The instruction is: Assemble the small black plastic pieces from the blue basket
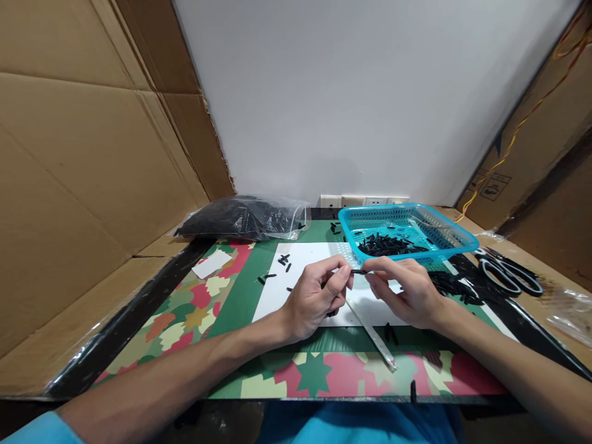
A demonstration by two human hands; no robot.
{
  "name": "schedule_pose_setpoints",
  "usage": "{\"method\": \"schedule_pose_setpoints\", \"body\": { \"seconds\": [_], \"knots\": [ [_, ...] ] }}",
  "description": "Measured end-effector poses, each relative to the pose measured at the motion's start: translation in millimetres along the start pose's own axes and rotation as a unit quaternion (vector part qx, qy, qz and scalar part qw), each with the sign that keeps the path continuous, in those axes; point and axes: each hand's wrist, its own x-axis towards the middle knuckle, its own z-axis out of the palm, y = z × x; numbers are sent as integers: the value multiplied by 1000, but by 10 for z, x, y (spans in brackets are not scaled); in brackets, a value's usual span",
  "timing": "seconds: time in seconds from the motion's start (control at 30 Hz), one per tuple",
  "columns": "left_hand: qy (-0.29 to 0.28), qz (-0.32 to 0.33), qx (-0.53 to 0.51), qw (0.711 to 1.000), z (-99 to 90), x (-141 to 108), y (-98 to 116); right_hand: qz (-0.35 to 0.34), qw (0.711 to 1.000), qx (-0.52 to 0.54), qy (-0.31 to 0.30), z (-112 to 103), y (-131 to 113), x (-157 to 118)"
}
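Observation:
Between my two hands, over a white sheet (272,302), is a small black stick-like piece (358,271). My left hand (321,293) pinches its left end with thumb and forefinger, the other fingers curled in; something dark shows inside the curled fingers. The fingertips of my right hand (404,290) close on the right end. Below the hands a thin whitish flat strip (377,342) lies slantwise. Several similar black pieces (284,260) are scattered left of my left hand, and a heap of them (451,287) lies beside my right wrist.
A blue plastic basket (409,258) holding many black pieces stands behind my right hand. A clear bag of black material (235,219) lies at the back left. Scissors (506,274) rest at the right. Cardboard walls (92,135) flank the patterned table mat (324,376).

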Motion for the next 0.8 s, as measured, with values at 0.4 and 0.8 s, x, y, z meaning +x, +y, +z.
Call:
{"method": "schedule_pose_setpoints", "body": {
  "seconds": [0.4, 0.8],
  "knots": [
    [-2, -9, 2, 1000, -10, -3, -16, -9, 1000, -15, 7, -10, -3, 5],
    [1, -6, 13, 1000, -4, -9, 2, -4, 1000, -25, 15, -13, 1, -3]
  ]
}}
